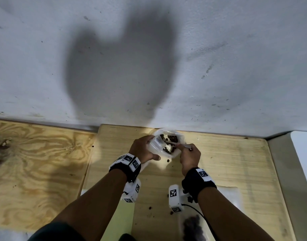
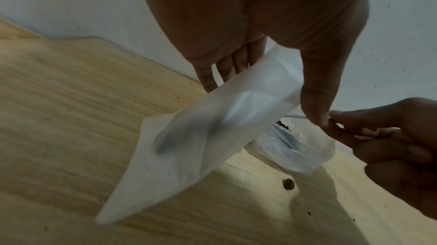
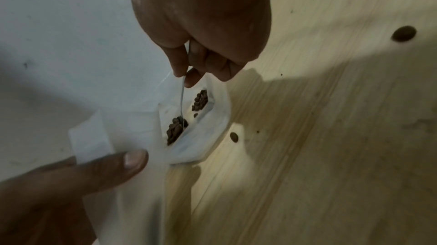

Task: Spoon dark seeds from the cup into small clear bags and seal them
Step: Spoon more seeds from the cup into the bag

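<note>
Two hands at work: left hand (image 1: pixel 143 149) pinches a clear bag (image 2: pixel 212 129) (empty); right hand (image 1: pixel 190 156) pinches a spoon (image 3: pixel 181 99) in the seeds (image 3: pixel 175 131).

text: none readable | wrist bands (image 1: pixel 131 160): black-and-white square code markers only, no letters

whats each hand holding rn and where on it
The left hand holds a small clear bag near its top end. The right hand pinches the spoon high on its thin handle.
</note>
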A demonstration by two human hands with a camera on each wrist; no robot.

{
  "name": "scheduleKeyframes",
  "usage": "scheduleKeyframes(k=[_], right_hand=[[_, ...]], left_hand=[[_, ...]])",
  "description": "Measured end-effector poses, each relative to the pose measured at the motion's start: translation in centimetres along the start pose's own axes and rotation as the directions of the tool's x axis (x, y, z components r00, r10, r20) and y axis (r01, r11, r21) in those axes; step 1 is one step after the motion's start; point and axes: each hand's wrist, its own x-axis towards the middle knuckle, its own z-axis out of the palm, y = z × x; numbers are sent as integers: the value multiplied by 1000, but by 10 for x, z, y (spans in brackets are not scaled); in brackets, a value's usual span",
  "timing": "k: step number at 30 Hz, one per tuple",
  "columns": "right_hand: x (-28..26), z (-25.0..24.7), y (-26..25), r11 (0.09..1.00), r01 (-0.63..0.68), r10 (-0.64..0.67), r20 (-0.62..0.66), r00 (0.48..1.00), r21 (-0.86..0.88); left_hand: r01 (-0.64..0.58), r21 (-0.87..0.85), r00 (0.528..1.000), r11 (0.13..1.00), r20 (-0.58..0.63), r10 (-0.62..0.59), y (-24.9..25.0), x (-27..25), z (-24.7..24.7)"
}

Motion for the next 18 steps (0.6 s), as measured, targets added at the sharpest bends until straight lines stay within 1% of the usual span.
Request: scheduleKeyframes(k=[4,8,14,16,18], right_hand=[[8,-20,-9,1000,-22,23,-21,1000,19],[8,-39,-21,999,-10,9,4,1000,53],[-1,-53,-48,984,127,-131,31,991,122],[-4,-52,-55,975,193,-201,63,978,112],[-8,-48,-59,955,287,-294,110,949,78]], left_hand=[[-4,13,1000,1000,-1,4,0,2,-3],[5,7,1000,1000,-6,-5,-2,3,-3],[22,-29,999,999,-27,-23,0,0,1],[23,-36,999,999,-35,-24,1,-1,2],[28,-46,999,999,-41,-30,2,-2,3]])
